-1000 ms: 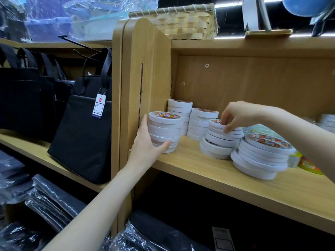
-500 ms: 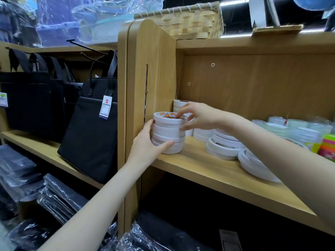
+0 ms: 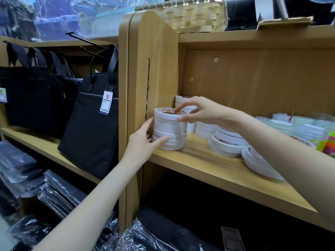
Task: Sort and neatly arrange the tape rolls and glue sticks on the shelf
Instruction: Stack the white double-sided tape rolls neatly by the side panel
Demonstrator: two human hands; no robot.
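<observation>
A stack of white tape rolls (image 3: 171,130) stands at the left front corner of the wooden shelf (image 3: 226,175), against the side panel. My left hand (image 3: 145,142) cups the stack's lower left side. My right hand (image 3: 197,110) rests its fingertips on the top roll (image 3: 165,111), which has an orange label. More white stacks (image 3: 205,128) stand behind it. A leaning pile of rolls (image 3: 224,144) and wider rolls (image 3: 257,163) lie to the right. No glue sticks are clearly visible.
Blurred clear tape packs (image 3: 297,125) and bright sticky notes (image 3: 329,144) sit at the shelf's right. Black bags (image 3: 90,127) hang left of the side panel (image 3: 154,69). Wrapped dark goods (image 3: 54,194) lie below. A woven basket (image 3: 192,14) sits on top.
My right hand moved left from the middle pile onto the top of the corner stack, which now looks one roll taller. My left hand stayed cupped on that stack.
</observation>
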